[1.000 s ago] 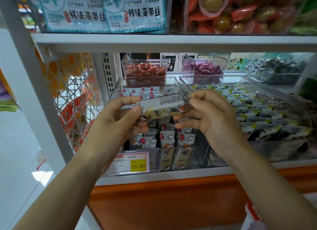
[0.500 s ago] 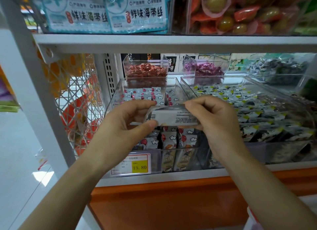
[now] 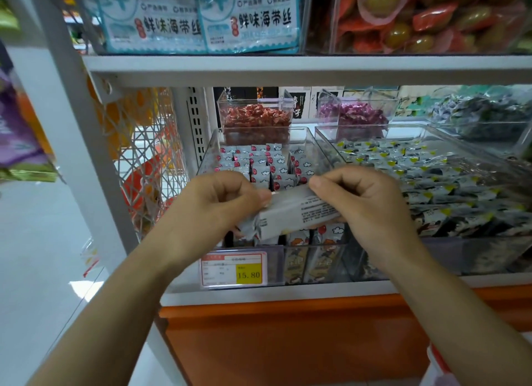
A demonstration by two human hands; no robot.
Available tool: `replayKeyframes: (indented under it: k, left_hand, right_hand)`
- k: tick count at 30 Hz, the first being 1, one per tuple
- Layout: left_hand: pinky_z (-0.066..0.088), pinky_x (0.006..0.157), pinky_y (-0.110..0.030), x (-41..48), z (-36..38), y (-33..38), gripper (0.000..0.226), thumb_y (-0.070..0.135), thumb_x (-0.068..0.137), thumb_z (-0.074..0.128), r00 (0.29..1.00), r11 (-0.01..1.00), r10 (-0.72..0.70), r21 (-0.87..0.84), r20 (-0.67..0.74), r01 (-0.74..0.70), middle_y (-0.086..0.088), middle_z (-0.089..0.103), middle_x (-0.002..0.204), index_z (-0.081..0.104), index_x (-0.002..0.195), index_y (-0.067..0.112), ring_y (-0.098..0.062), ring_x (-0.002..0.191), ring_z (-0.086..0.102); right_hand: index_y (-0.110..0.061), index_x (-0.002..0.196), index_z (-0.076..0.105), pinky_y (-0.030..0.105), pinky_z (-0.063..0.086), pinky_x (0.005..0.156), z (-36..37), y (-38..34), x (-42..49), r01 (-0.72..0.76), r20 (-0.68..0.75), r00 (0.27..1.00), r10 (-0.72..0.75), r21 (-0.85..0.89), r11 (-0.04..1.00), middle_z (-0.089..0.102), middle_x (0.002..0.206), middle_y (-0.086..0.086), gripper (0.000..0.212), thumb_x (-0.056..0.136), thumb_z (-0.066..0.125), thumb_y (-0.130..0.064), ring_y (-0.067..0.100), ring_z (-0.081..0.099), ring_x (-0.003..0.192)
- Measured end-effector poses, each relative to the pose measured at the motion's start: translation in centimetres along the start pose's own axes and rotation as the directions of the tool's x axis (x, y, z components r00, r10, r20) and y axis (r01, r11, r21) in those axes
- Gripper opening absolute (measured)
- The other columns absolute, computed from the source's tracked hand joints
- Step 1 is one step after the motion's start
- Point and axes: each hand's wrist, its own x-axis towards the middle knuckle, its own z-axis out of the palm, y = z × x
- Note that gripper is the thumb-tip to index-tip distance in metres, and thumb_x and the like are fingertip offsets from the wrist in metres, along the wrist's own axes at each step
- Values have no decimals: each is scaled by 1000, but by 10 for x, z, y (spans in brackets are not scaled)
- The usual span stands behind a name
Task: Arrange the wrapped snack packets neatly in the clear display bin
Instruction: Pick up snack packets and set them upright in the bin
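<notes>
Left hand [image 3: 218,204] and right hand [image 3: 365,201] each pinch one end of a packet [image 3: 296,213], held over the front of the bin [image 3: 208,155]. Rows [image 3: 259,162] behind already stand tidy; this packet seemingly awaits slotting in.

Of the person, only two hands and forearms show. The left hand [image 3: 221,204] and the right hand [image 3: 365,201] are bare. The left forearm [image 3: 129,299] and the right forearm [image 3: 449,308] are bare too, along all the length in view, down to the near edge. Both forearms are slim and smooth. The fingers [image 3: 345,178] are slender, with creased knuckles. The left thumbnail [image 3: 265,197] is short and rounded.
</notes>
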Motion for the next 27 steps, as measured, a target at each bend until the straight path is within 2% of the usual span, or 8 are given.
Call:
replayKeyframes:
  k: [3, 8, 11, 14, 16, 18, 22, 27]
  left_hand:
    - [42, 52, -9, 1, -6, -3, 32, 39, 75, 62, 1000, 999, -14, 50, 11, 14, -20, 52, 62, 65, 66, 8, -13, 53, 46]
    - [48, 51, -12, 0, -5, 0, 33, 42, 73, 59, 1000, 998, 4, 69, -11, -3, -13, 58, 61, 66, 71, 10, -5, 51, 57]
    - [57, 67, -27, -1, 0, 1, 43, 56, 61, 60, 999, 999, -30, 41, 34, 29, -3, 67, 79, 64, 86, 21, -15, 72, 66]
    - [57, 70, -29, -2, 4, -1, 47, 53, 54, 65, 998, 996, -52, 78, 38, 49, -1, 64, 93, 57, 94, 31, -15, 81, 66]
    - [58, 71, -30, 0, 3, -2, 43, 47, 59, 64, 999, 997, -47, 63, 22, 45, -3, 65, 100, 57, 99, 32, -15, 82, 67]
    - [57, 70, -23, 1, 2, -2, 37, 38, 66, 63, 999, 999, -38, 0, 10, 38, -2, 66, 103, 58, 102, 30, -12, 82, 68]
    - [56, 71, -18, 3, 4, -2, 30, 26, 74, 61, 999, 997, -39, -66, 1, 39, 0, 70, 98, 60, 104, 26, -10, 85, 68]
    - [52, 70, -12, 4, 1, -4, 22, 14, 84, 58, 999, 993, -48, -112, -9, 47, -1, 70, 96, 62, 104, 24, -8, 90, 68]
  right_hand:
    - [-23, 68, 67, 7, 44, 51, 3, 0, -1, -14, 19, 1000, 13, 46, 999, 65, 61, -17, 21, 86, 63, -13, -4, 61, 58]
    - [-25, 67, 67, 10, 44, 53, 4, 2, -1, -5, -14, 1000, 5, 34, 999, 65, 61, -13, 21, 86, 63, -16, -2, 59, 58]
    - [-19, 68, 67, 25, 45, 54, 5, 5, -1, 10, -78, 997, -10, 1, 1000, 60, 64, 5, 20, 88, 62, -20, 18, 56, 58]
    - [-19, 67, 68, 30, 52, 58, -1, 5, 1, -27, -31, 999, 27, 1, 1000, 63, 67, 9, 21, 85, 62, -29, 26, 60, 66]
    - [-22, 68, 72, 30, 58, 55, -9, 4, 4, -134, 100, 987, 127, 67, 989, 69, 72, 6, 18, 80, 62, -31, 22, 67, 67]
    - [-27, 68, 74, 26, 57, 51, -17, 3, 6, -190, 205, 964, 167, 99, 977, 73, 74, -3, 17, 80, 62, -24, 15, 70, 68]
    - [-29, 77, 70, 16, 53, 52, -24, 1, 6, -135, 277, 954, 115, 56, 989, 73, 75, -12, 15, 80, 61, -17, 7, 69, 66]
    - [-40, 90, 62, 9, 50, 63, -25, -1, 6, -68, 397, 911, 110, -120, 990, 69, 79, -27, 35, 90, 55, -5, -6, 66, 78]
